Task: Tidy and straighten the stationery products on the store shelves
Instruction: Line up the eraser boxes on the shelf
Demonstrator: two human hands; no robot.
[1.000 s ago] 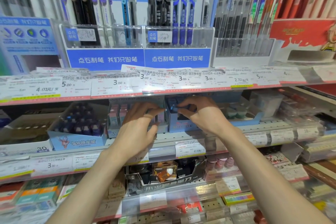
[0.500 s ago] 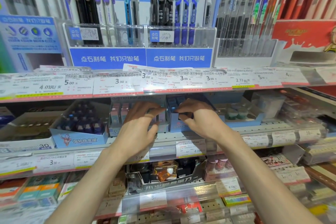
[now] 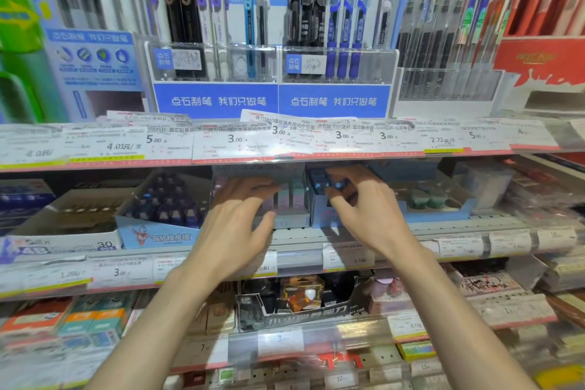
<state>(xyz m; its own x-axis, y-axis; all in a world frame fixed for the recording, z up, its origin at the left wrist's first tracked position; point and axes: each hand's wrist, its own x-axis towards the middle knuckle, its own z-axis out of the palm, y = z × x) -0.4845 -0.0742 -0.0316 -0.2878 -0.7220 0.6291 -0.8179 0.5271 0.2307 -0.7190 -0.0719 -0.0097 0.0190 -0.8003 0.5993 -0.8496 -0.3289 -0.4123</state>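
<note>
While the right hand's (image 3: pixel 364 212) curled fingers (image 3: pixel 337 185) are pinched on a small blue item (image 3: pixel 319 182) in the blue box (image 3: pixel 326 217) on the middle shelf, the left hand's (image 3: pixel 235 225) spread fingers are laid over the pastel box (image 3: pixel 292 199). Two blue panels (image 3: pixel 272 101) reading "点石制笔 我们只做笔" are seen above; several tags (image 3: pixel 235 138) read "3.00".

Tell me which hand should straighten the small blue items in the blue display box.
Right. The right hand is already at the blue display box, its fingertips on the small blue items. The left hand rests at the neighbouring box of pastel items.
</note>
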